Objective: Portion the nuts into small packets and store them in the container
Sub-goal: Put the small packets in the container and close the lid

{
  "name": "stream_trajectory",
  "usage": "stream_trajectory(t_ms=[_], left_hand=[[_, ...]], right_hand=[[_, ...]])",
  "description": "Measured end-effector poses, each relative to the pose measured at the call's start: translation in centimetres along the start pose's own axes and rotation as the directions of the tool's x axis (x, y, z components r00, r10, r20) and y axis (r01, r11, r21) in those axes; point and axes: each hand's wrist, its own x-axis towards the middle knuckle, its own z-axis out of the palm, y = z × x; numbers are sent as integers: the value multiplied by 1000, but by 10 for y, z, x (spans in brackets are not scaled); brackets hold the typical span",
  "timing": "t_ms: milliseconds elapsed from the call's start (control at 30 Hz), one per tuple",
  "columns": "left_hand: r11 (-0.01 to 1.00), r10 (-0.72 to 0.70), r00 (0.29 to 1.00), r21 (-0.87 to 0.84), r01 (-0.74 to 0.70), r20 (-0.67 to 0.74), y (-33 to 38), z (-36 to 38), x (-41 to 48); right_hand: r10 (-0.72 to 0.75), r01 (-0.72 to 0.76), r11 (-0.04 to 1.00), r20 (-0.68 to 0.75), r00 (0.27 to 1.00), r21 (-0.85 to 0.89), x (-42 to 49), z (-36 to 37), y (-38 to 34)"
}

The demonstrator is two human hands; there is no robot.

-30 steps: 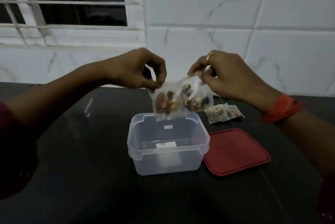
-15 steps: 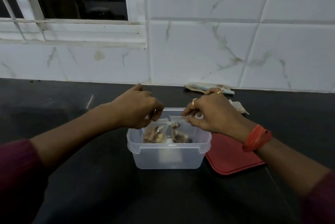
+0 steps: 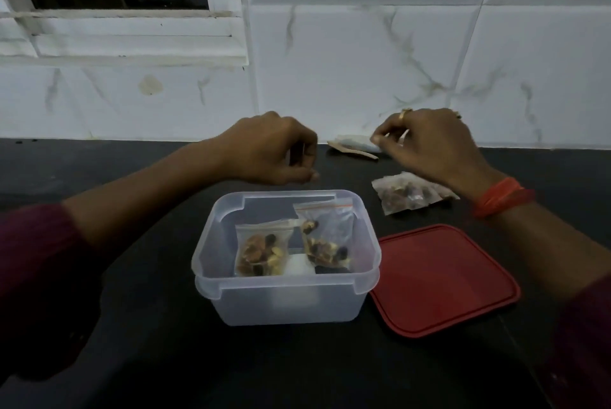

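While two nut packets (image 3: 263, 251) sit inside the clear container (image 3: 284, 296) at centre frame, your left hand (image 3: 274, 149) and right hand (image 3: 429, 144) hover beyond it, fingers curled, holding nothing; storing is under way. Next, likely, pinch the loose packets (image 3: 406, 195) right of centre; the red lid (image 3: 443, 279) waits beside the container.

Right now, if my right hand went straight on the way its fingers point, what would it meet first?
Your right hand points left toward the pale pouch lying by the wall; it would likely meet that first, though its height above it is unclear.
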Motion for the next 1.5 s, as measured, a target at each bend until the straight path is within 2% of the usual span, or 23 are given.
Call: stream_trajectory(t_ms=[133, 233, 400, 533, 667, 767, 1067, 1167, 1333, 1400, 1500], left_hand=[[994, -1, 997, -107, 9, 76, 3, 17, 70], [971, -22, 972, -225, 76, 234, 5, 39, 124], [967, -59, 902, -200, 158, 428, 13, 76, 179], [972, -51, 868, -176, 158, 494, 9, 101, 191], [980, -32, 919, -169, 106, 393, 8, 109, 192], [990, -24, 951, -126, 66, 309, 11, 109, 192], [987, -33, 975, -149, 67, 220, 13, 52, 158], [982, -62, 991, -169, 82, 121, 10, 19, 128], [985, -108, 990, -147, 93, -96, 11, -41, 62], [986, -111, 984, -138, 92, -140, 13, -58, 34], [987, -105, 986, -139, 87, -133, 19, -75, -8]], right_hand=[[170, -143, 980, 204, 964, -139, 20, 11, 67], [236, -155, 958, 353, 905, -241, 24, 24, 105], [188, -38, 959, 533, 825, -279, 24, 45, 133], [123, 11, 969, 518, 846, -248, 22, 53, 135], [128, -69, 987, 451, 884, -144, 22, 55, 137], [126, -96, 991, 454, 882, -88, 22, 54, 138], [111, -151, 987, 423, 899, 61, 18, 9, 114], [91, -136, 986, 376, 922, 93, 18, -13, 90], [23, -48, 989, 181, 983, 138, 20, -59, 27], [-16, -5, 985, 122, 992, 173, 17, -75, 1], [-84, 56, 963, 94, 992, 263, 5, -90, -37]])
